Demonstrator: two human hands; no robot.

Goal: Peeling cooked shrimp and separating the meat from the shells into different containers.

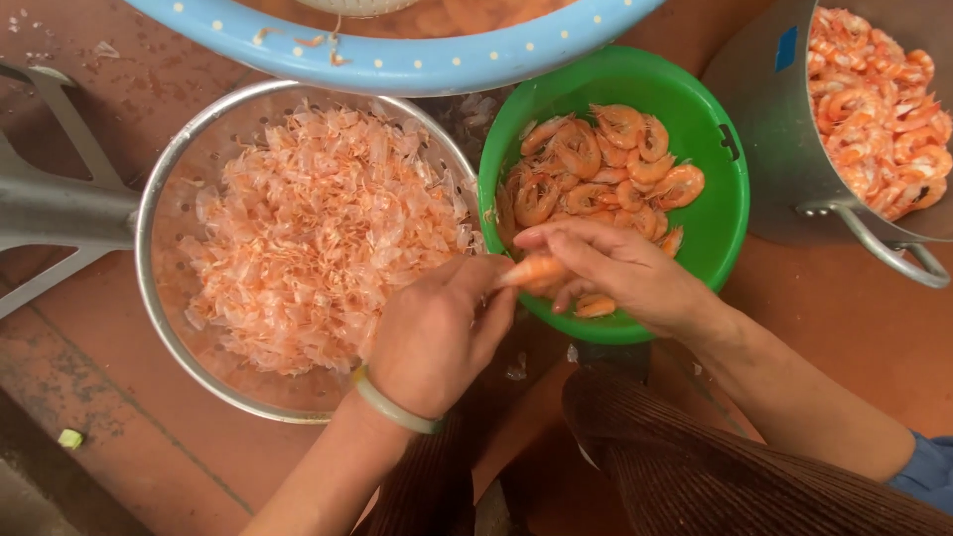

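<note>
My left hand (437,333) and my right hand (615,273) both grip one orange cooked shrimp (531,270) between their fingertips, just over the near rim of a green bowl (720,213). The bowl holds several whole shrimp (596,169). To the left, a metal colander (159,189) is filled with pale pink shrimp shells (318,233). A light green bangle sits on my left wrist.
A metal pot (784,129) with many shrimp stands at the upper right, its handle (898,258) pointing toward me. A blue basin rim (397,60) crosses the top. A grey metal stand (50,208) lies left. My knees in brown trousers (675,457) are below.
</note>
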